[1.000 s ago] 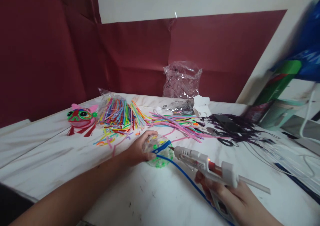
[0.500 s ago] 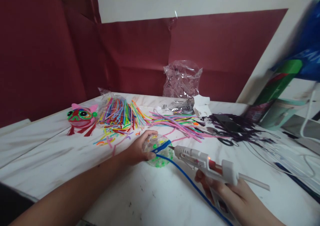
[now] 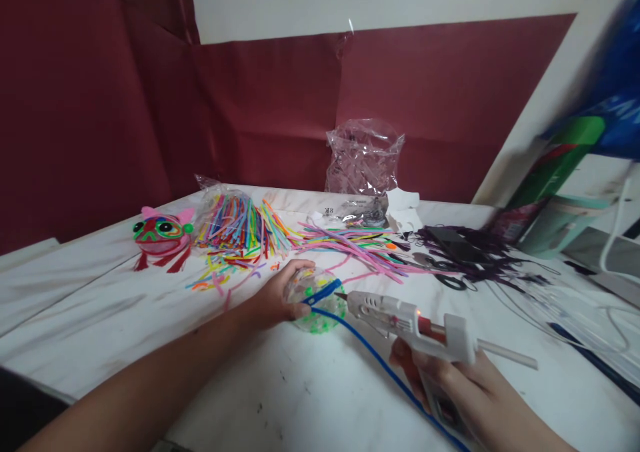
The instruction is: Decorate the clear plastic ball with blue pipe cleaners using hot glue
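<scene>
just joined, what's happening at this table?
A person's left hand holds a clear, round piece with a blue strip across it. The right hand grips a white glue gun, its tip close to the strip. A long blue cord trails from the piece. Behind lie colorful pipe cleaners and a pink animal-like figure.

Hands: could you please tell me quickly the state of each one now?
Left hand: closed on the clear round piece.
Right hand: closed around the glue gun.
</scene>
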Motion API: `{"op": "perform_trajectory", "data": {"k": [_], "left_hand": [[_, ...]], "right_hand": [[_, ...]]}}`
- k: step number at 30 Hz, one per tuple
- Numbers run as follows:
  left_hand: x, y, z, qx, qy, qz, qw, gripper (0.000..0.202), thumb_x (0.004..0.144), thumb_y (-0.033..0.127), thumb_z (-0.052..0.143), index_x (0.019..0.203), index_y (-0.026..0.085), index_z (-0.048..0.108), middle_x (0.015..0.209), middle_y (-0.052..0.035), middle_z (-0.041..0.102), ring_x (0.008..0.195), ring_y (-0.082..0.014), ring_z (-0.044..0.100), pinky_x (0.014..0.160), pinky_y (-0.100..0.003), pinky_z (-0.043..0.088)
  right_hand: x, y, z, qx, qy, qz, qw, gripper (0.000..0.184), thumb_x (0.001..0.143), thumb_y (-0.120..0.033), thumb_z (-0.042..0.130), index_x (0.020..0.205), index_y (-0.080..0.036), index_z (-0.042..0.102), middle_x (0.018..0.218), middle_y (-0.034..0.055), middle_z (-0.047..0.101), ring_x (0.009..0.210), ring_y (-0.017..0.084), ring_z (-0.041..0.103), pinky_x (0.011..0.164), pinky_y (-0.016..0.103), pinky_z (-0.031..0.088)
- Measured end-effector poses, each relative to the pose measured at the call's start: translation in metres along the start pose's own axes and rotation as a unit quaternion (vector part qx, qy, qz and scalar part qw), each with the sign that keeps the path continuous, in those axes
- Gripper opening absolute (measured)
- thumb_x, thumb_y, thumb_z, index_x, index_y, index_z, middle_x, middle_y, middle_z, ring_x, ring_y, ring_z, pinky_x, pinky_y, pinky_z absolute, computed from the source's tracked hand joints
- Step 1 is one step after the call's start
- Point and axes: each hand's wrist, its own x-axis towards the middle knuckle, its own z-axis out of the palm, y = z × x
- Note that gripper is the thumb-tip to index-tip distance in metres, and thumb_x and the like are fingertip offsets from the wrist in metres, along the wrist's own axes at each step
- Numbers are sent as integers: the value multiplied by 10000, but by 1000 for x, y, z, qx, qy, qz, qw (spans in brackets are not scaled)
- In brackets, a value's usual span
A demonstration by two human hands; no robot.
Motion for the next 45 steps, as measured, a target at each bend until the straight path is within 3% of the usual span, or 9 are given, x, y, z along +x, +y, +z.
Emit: {"op": "perform_trajectory", "data": {"k": [12, 16, 26, 45], "left_hand": [[0, 4, 1, 2, -1, -4, 1000, 830, 601, 541, 762, 1260, 204, 385, 1153, -97, 563, 1023, -271, 567, 827, -347, 448], [0, 2, -1, 3, -9, 2, 1000, 825, 618, 541, 753, 1269, 213, 368, 1167, -97, 556, 1020, -263, 570, 832, -350, 450], [0, 1, -1, 17, -4, 5, 1000, 834, 602, 559, 755, 1262, 210, 383, 1170, -99, 556, 1040, -280, 562, 855, -369, 445], [-1, 1, -2, 22, -4, 3, 1000, 824, 611, 559, 747, 1266, 216, 384, 1173, -96, 562, 1039, -280, 565, 840, -352, 450]], "right_hand": [[-1, 2, 4, 8, 4, -16, 1000, 413, 822, -523, 431, 721, -178, 635, 610, 28, 595, 566, 176, 536, 534, 271, 422], [-2, 3, 6, 10, 8, 8, 1000, 449, 825, -549, 413, 751, -174, 648, 600, 28, 597, 543, 175, 528, 513, 269, 410], [2, 7, 1, 16, -55, -3, 998, 443, 830, -563, 419, 758, -181, 631, 619, 22, 582, 549, 168, 516, 508, 262, 410], [1, 4, 2, 25, -35, -6, 999, 433, 824, -550, 427, 727, -175, 618, 593, 23, 577, 529, 161, 509, 494, 261, 400]]}}
